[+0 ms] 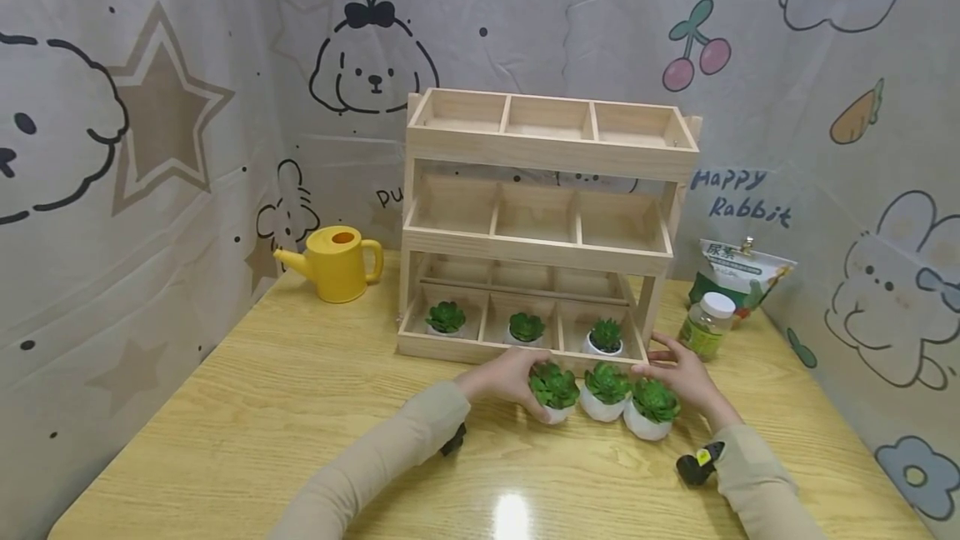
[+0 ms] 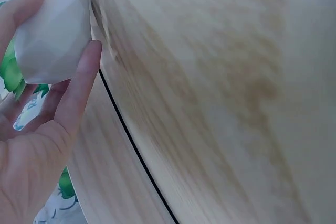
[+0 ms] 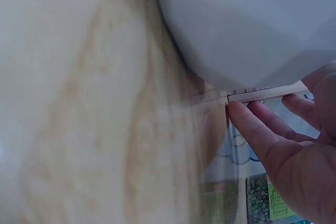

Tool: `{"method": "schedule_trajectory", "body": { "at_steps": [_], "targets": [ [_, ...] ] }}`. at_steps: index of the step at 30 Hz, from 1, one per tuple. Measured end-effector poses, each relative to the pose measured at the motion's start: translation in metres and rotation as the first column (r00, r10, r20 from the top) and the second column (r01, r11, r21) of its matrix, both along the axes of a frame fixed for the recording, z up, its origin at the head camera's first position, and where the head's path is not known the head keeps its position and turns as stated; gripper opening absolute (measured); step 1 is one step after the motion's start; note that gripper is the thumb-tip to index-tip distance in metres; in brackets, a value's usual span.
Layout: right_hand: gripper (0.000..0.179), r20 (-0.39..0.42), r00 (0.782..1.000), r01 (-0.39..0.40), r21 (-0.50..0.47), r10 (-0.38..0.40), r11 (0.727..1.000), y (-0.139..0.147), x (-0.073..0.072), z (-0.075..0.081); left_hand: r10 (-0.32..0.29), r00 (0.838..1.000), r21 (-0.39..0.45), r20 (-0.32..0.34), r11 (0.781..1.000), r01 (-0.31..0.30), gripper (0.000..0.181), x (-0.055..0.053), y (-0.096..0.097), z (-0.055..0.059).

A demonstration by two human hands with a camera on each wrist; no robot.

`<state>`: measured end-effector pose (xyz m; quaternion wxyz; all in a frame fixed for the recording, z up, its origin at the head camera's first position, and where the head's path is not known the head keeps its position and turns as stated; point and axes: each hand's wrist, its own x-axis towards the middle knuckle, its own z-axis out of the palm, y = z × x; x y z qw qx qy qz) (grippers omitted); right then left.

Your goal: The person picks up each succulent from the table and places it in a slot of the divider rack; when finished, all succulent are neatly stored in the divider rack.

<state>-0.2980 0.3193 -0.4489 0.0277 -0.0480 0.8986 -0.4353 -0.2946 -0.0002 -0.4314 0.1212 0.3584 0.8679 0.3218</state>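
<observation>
My left hand (image 1: pixel 504 377) grips a small potted succulent (image 1: pixel 555 388) in front of the wooden shelf (image 1: pixel 536 248). In the left wrist view its white faceted pot (image 2: pixel 55 32) sits between thumb and fingers. To its right, two more potted succulents, a middle one (image 1: pixel 603 391) and a right one (image 1: pixel 651 408), stand on the table. My right hand (image 1: pixel 686 375) is at the shelf's lower right front corner, beside the right plant. In the right wrist view its fingers extend towards the shelf edge, and a white pot (image 3: pixel 252 19) looms close above.
Three succulents, a left (image 1: pixel 447 317), a middle (image 1: pixel 526 328) and a right one (image 1: pixel 604 337), occupy the bottom tier's compartments. A yellow watering can (image 1: pixel 337 263) stands left of the shelf. A white-lidded jar (image 1: pixel 707 326) and a clipped bag (image 1: pixel 738 275) are on the right.
</observation>
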Motion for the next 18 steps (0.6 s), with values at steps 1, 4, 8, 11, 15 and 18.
{"method": "schedule_trajectory", "body": {
  "at_steps": [1,4,8,11,15,18],
  "targets": [
    [0.083,0.000,1.000,0.000,0.002,0.000,1.000,0.000,0.000,0.000,0.004,1.000,-0.004,-0.001,1.000,-0.004,0.069,0.000,0.000,0.000],
    [0.083,0.001,1.000,-0.001,0.003,0.001,1.000,0.000,0.000,0.000,0.016,1.000,0.002,0.016,1.000,-0.016,0.071,0.001,-0.001,0.000],
    [0.083,0.011,1.000,0.003,0.003,-0.003,1.000,0.000,0.001,0.001,0.018,0.999,0.022,0.045,1.000,-0.019,0.072,0.002,-0.003,0.001],
    [0.084,0.022,1.000,0.003,0.005,-0.004,1.000,0.000,0.002,0.002,0.024,0.999,0.022,0.048,0.999,-0.025,0.074,0.004,-0.005,0.002],
    [0.084,0.027,1.000,-0.001,0.007,0.000,1.000,0.000,0.002,0.002,0.027,0.999,0.044,0.034,0.999,-0.028,0.076,0.006,-0.009,0.004],
    [0.084,0.024,1.000,-0.004,0.013,0.004,1.000,0.000,0.002,0.003,0.023,1.000,0.073,0.012,0.997,-0.024,0.077,0.007,-0.013,0.005]
  ]
}}
